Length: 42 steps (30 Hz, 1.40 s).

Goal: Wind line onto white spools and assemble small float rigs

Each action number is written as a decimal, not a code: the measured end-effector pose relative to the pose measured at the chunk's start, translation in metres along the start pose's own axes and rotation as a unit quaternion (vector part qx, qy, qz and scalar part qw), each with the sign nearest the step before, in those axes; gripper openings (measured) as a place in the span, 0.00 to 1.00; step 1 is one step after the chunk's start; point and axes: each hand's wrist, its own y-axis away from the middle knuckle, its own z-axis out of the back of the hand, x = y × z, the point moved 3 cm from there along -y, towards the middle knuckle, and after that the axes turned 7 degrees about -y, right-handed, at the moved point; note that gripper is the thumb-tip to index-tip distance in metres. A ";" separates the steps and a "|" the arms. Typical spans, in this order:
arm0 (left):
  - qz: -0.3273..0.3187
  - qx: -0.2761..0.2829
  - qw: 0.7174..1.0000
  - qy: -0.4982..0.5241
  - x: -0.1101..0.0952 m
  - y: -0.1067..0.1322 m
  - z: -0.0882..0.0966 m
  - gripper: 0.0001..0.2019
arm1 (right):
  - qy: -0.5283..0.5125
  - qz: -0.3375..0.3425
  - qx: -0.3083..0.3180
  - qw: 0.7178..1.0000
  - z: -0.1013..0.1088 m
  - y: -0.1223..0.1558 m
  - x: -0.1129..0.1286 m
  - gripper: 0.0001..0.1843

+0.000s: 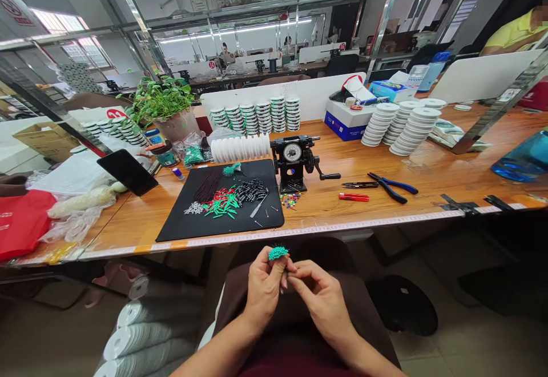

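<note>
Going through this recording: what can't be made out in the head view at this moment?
All in the head view:
- Lower part of the green bundle: hidden by the left hand.
- Whatever the right hand may be pinching: too small and partly covered by its own fingers.
- Markings on the dial: too small to read.
- Far end of the blue container: cut off by the right edge.

Near, before the table (325, 217), bead cluster (278, 253) in the left hand (264, 288); on it, mat (180, 223) left of crank winder (292, 154), pliers (390, 187) right; behind, stacked spools (262, 119) between plant (162, 100) and box (345, 128).
</note>
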 end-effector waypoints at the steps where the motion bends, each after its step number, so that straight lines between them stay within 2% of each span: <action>1: 0.012 0.004 1.000 0.013 -0.001 0.000 -0.001 0.20 | 0.000 -0.004 0.003 1.000 0.001 -0.002 0.001 0.11; 6: 0.083 0.024 0.991 0.097 0.000 0.000 -0.002 0.22 | -0.071 -0.092 0.017 0.993 0.006 -0.009 0.000 0.15; 9: 0.105 0.027 0.988 0.113 0.002 -0.001 -0.001 0.23 | -0.055 -0.083 0.029 0.995 0.006 -0.009 0.001 0.15; 15: 0.082 0.020 0.991 0.108 0.003 -0.005 -0.002 0.21 | -0.010 -0.018 0.004 1.000 0.003 0.001 0.000 0.11; 18: 0.073 0.010 0.992 0.099 0.006 -0.005 -0.003 0.22 | 0.044 0.049 -0.021 0.998 0.003 0.006 -0.003 0.08; 21: 0.072 0.000 0.994 0.084 0.008 -0.003 -0.004 0.23 | 0.106 0.132 -0.035 0.985 0.002 0.009 -0.003 0.05; 25: 0.069 -0.016 0.995 0.075 0.011 -0.004 -0.006 0.24 | 0.160 0.220 -0.034 0.962 0.001 0.008 -0.004 0.06; 30: 0.078 -0.024 0.992 0.099 0.019 -0.006 -0.011 0.24 | 0.187 0.269 -0.039 0.944 0.005 0.004 -0.009 0.07; 34: 0.087 -0.002 0.991 0.105 0.022 -0.003 -0.012 0.23 | 0.185 0.277 -0.039 0.942 0.007 0.005 -0.011 0.08; 38: 0.068 0.017 0.996 0.063 0.014 -0.002 -0.006 0.23 | 0.180 0.259 -0.007 0.949 0.007 0.005 -0.004 0.08; 40: 0.047 0.026 0.998 0.028 0.008 -0.002 -0.001 0.22 | 0.167 0.211 -0.005 0.963 0.010 0.002 0.001 0.07; 42: 0.028 0.034 0.999 -0.013 0.003 -0.001 0.002 0.22 | 0.140 0.132 -0.029 0.981 0.016 -0.003 0.005 0.05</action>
